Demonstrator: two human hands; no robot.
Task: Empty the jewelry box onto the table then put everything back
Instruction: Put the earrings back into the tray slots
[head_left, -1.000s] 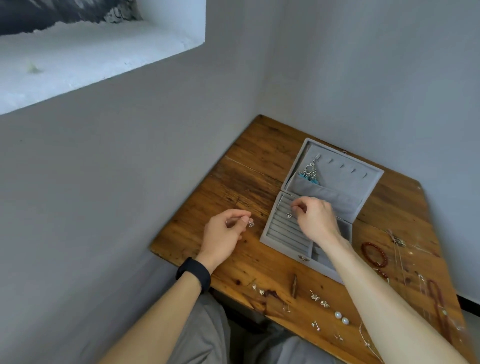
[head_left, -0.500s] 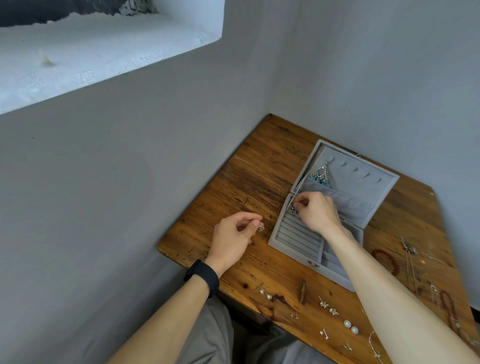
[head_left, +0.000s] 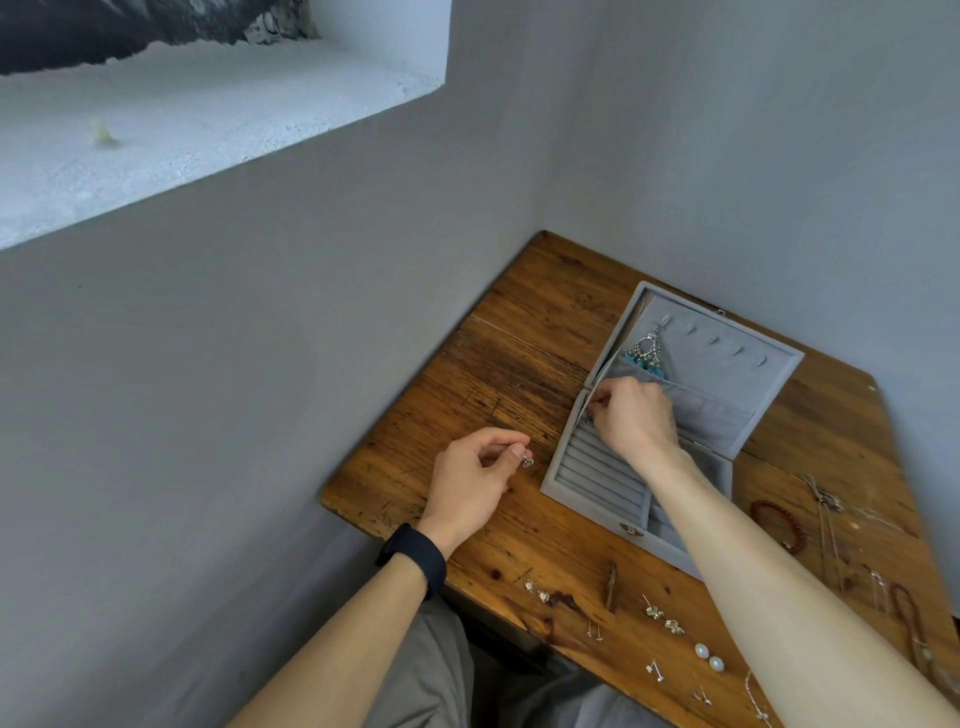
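Observation:
A grey velvet jewelry box (head_left: 582, 483) lies open on the wooden table (head_left: 498, 374), its lid (head_left: 737, 364) leaning back. A silver and turquoise pendant (head_left: 645, 352) hangs inside the lid. My right hand (head_left: 631, 418) sits over the far end of the ring slots, fingers pinching a small silver earring at the box's left rim. My left hand (head_left: 470, 480) hovers left of the box and pinches a second small silver earring (head_left: 528, 461) between thumb and forefinger.
Small earrings (head_left: 536, 591), studs (head_left: 663, 619) and two pearls (head_left: 708, 657) lie along the near table edge. A red bead bracelet (head_left: 779, 522), chains (head_left: 826, 506) and a dark bead string (head_left: 906, 613) lie to the right. Walls close in behind and left.
My right hand has slid from the middle ring slots toward the far left corner of the box with its earring. The left hand keeps its earring beside the box.

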